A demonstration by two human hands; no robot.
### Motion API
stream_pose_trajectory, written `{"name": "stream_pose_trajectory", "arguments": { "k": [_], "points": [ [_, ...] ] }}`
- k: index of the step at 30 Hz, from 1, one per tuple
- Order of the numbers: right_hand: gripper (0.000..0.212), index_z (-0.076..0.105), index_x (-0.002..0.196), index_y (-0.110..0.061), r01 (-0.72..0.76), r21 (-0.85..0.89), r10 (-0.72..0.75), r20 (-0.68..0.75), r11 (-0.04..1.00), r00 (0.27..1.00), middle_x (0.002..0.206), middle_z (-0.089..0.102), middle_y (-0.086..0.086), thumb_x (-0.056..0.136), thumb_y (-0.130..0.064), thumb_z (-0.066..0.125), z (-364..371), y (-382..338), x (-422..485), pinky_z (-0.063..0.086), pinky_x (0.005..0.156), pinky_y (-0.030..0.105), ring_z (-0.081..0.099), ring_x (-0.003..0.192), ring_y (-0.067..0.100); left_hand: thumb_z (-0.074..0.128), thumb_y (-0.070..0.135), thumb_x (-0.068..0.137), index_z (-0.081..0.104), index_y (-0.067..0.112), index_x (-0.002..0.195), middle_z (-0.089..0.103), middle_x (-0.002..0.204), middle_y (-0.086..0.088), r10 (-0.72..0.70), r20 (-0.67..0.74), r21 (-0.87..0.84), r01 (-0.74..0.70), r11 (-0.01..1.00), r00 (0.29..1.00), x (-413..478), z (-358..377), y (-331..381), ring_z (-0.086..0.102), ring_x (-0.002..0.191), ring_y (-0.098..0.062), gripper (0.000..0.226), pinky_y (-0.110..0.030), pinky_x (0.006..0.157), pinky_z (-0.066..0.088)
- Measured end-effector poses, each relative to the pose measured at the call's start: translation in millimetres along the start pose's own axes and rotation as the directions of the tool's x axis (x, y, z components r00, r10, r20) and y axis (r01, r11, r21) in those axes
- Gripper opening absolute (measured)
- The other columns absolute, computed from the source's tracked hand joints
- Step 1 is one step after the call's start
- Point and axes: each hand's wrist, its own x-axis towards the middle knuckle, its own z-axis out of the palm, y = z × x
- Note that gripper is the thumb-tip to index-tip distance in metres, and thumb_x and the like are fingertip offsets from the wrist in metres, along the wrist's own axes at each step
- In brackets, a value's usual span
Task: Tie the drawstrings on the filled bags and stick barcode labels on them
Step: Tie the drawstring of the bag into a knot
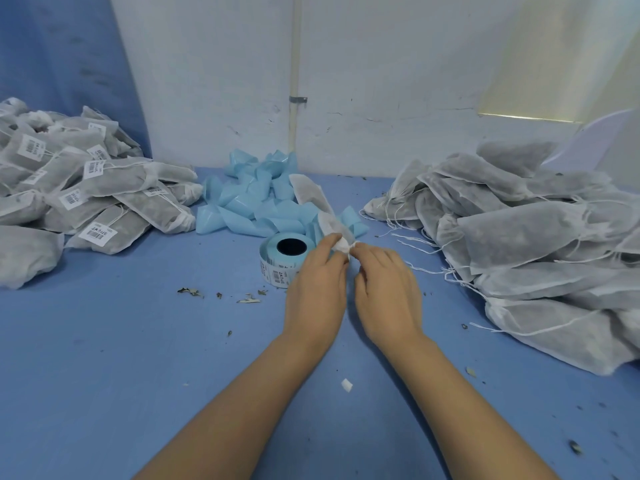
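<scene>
While it is held by its neck at the middle of the blue cloth-covered surface [121, 341], the grey-white non-woven drawstring bag [313, 197] slants away toward the far side, and its filled body appears raised off the surface.

By its look it is light and soft: thin fabric over a loose dry filling that would yield rather than break, and not slippery. The best place to grip is the puckered white neck, where the cloth is bunched and firm. The thin cords would need a fingertip pinch.

The left hand [317, 282] has its fingers [329, 242] curled onto the left side of that neck, pinching it. The right hand [386, 285] meets it from the right, its fingers [362, 251] drawn together at the tip of the gather. I cannot tell whether they pinch cloth or cord, nor whether a knot is made. No label shows on this bag.

Just left of the hands stands the roll of white barcode labels on pale blue backing [287, 252]. A heap of unlabelled filled bags [536, 237] lies at the right and a heap of labelled bags [86, 188] at the far left. A tangle of spent blue backing strip [256, 195] lies beyond the roll.
</scene>
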Motion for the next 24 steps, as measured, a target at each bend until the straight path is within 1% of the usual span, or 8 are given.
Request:
{"name": "stream_pose_trajectory", "arguments": {
  "k": [2,5,7,10,15,17,21,24],
  "points": [
    [0.037,0.062,0.124,-0.013,0.044,0.03,-0.043,-0.053,0.999,0.998,0.134,0.058,-0.002,0.09,-0.004,0.052,-0.2,-1.9,-2.3,0.042,0.094,0.037,0.05,0.122,0.021,0.036,0.015,0.1,0.057,0.0,0.125,0.048,0.137,0.003,-0.008,-0.045,-0.128,0.002,0.992,0.999,0.2,-2.3,2.4,0.042,0.128,-0.008,0.035,-0.012,0.103,0.029],
    [0.044,0.062,0.124,-0.008,0.079,0.109,-0.067,-0.117,0.991,0.991,0.134,0.058,0.002,0.083,0.004,0.053,1.0,-1.6,-3.7,0.044,0.096,0.038,0.053,0.121,0.025,0.046,0.0,0.096,0.063,-0.003,0.104,0.05,0.116,0.007,-0.028,-0.146,-0.253,-0.01,0.967,0.989,-0.6,-1.3,4.7,0.041,0.104,0.011,0.019,0.003,0.09,0.027],
    [0.045,0.062,0.125,-0.01,0.079,0.167,-0.057,-0.133,0.983,0.989,0.135,0.058,0.0,0.083,0.004,0.052,3.0,-0.7,-3.7,0.042,0.097,0.033,0.053,0.12,0.023,0.047,0.0,0.096,0.063,0.0,0.094,0.056,0.101,0.002,-0.053,-0.148,-0.273,0.011,0.962,0.988,-1.1,1.6,3.9,0.047,0.089,0.003,0.016,-0.008,0.085,0.038],
    [0.04,0.061,0.127,-0.016,0.033,0.283,0.002,-0.122,0.959,0.992,0.134,0.057,-0.007,0.091,-0.002,0.051,5.6,1.0,-3.7,0.034,0.093,0.016,0.051,0.119,0.016,0.046,0.005,0.097,0.061,0.0,0.092,0.059,0.09,-0.007,-0.123,-0.078,-0.341,0.09,0.936,0.989,-1.7,4.5,2.1,0.057,0.081,-0.02,0.016,-0.035,0.078,0.05],
    [0.023,0.068,0.11,-0.026,-0.041,0.557,0.159,-0.166,0.829,0.973,0.106,0.061,-0.025,0.095,-0.013,0.056,4.7,1.2,-3.8,0.041,0.083,0.011,0.055,0.102,0.007,0.047,0.014,0.098,0.063,0.009,0.094,0.057,0.086,0.004,-0.065,-0.069,-0.2,0.05,0.979,0.995,-3.3,5.8,2.7,0.049,0.083,-0.011,0.017,-0.019,0.073,0.037],
    [0.021,0.068,0.102,-0.029,-0.079,0.642,0.23,-0.155,0.763,0.961,0.099,0.062,-0.026,0.093,-0.012,0.059,3.8,0.7,-3.2,0.04,0.076,0.008,0.057,0.094,0.003,0.045,0.022,0.099,0.063,0.014,0.099,0.056,0.087,0.007,-0.056,-0.055,-0.117,0.049,0.992,0.997,-4.1,6.1,2.6,0.046,0.085,-0.011,0.02,-0.024,0.071,0.037],
    [0.017,0.073,0.098,-0.018,-0.127,0.734,0.335,-0.144,0.668,0.931,0.094,0.067,-0.015,0.089,-0.006,0.063,3.5,2.5,-1.2,0.042,0.073,0.009,0.06,0.083,-0.002,0.038,0.03,0.101,0.058,0.02,0.099,0.06,0.09,0.0,-0.079,0.013,-0.01,0.079,0.997,0.997,-4.8,5.4,3.1,0.05,0.087,-0.019,0.022,-0.035,0.069,0.042],
    [0.018,0.073,0.094,-0.02,-0.136,0.759,0.371,-0.147,0.637,0.917,0.091,0.068,-0.011,0.087,-0.005,0.065,3.5,1.9,-1.5,0.045,0.075,0.012,0.062,0.083,0.005,0.035,0.033,0.101,0.054,0.021,0.102,0.056,0.091,-0.004,-0.097,0.061,0.029,0.095,0.995,0.993,-4.6,5.0,3.8,0.052,0.087,-0.023,0.023,-0.04,0.071,0.045]
  ]
}}
